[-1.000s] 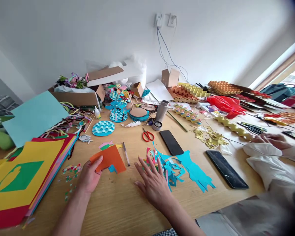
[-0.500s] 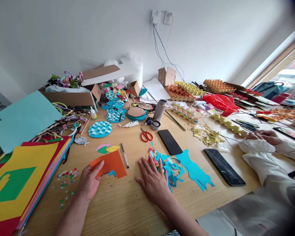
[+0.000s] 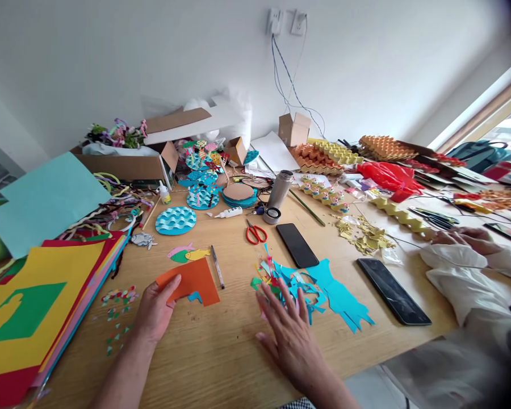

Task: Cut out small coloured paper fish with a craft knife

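Observation:
My left hand (image 3: 156, 307) pinches the left edge of a sheet of orange paper (image 3: 198, 278) between thumb and fingers. A small blue paper piece (image 3: 195, 297) shows at the sheet's lower notch. Fingers spread, my right hand (image 3: 287, 326) is at the near edge of a heap of paper scraps (image 3: 298, 284), mostly blue with red, green and yellow bits. Beyond the orange paper lie pink, green and yellow paper fish (image 3: 187, 254), with a pen (image 3: 217, 267) to their right. Red-handled scissors (image 3: 255, 233) rest farther back, left of a black phone (image 3: 297, 245).
Stacked coloured paper (image 3: 80, 267) covers the left side, near tiny paper bits (image 3: 119, 295). A metal flask (image 3: 280, 190) stands at the back. To the right are a second phone (image 3: 392, 289), torn yellow pieces (image 3: 364, 234) and another person's hands (image 3: 472, 238).
My right hand has moved right and towards me off part of the scraps, uncovering green and yellow bits. My left hand still holds the orange paper in nearly the same place.

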{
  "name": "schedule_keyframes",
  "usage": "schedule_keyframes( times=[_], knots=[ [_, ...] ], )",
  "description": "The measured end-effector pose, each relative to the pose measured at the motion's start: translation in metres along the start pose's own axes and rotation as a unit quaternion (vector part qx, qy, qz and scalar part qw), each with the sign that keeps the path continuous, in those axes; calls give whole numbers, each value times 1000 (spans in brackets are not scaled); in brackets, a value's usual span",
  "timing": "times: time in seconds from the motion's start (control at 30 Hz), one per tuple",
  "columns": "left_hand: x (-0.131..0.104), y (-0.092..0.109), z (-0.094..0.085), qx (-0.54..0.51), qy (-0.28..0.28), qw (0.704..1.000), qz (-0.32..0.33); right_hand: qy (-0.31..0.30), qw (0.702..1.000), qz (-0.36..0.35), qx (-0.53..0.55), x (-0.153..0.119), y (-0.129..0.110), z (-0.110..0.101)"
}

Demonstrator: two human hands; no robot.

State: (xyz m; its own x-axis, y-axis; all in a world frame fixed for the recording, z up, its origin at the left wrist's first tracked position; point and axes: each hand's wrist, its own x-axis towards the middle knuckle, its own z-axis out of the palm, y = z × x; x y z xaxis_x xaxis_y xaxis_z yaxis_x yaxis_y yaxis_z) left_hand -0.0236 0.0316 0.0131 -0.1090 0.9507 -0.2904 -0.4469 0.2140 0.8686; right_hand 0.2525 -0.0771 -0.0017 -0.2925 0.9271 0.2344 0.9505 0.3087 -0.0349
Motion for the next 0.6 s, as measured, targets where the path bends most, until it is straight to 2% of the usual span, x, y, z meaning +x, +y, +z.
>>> schedule_keyframes(
  times=[0.13, 0.27, 0.43, 0.53, 0.6],
  knots=[
    [-1, 1, 1, 4, -2, 1000, 1, -42, 997, -48, 36, -4, -12, 7],
    [-1, 4, 0, 6, 0, 1000, 2, -37, 999, -33, 21, -11, 4, 13],
    [-3, 1, 0, 10, -4, 1000, -6, -1, 1000, -7, 2, -20, 29, 5],
    [-5, -2, 2, 20, -13, 1000, -12, 35, 998, -1, 44, -17, 33, -7],
    [-6, -3, 4, 29, -21, 999, -10, 80, 993, 16, 87, -8, 36, -16]
  ],
)
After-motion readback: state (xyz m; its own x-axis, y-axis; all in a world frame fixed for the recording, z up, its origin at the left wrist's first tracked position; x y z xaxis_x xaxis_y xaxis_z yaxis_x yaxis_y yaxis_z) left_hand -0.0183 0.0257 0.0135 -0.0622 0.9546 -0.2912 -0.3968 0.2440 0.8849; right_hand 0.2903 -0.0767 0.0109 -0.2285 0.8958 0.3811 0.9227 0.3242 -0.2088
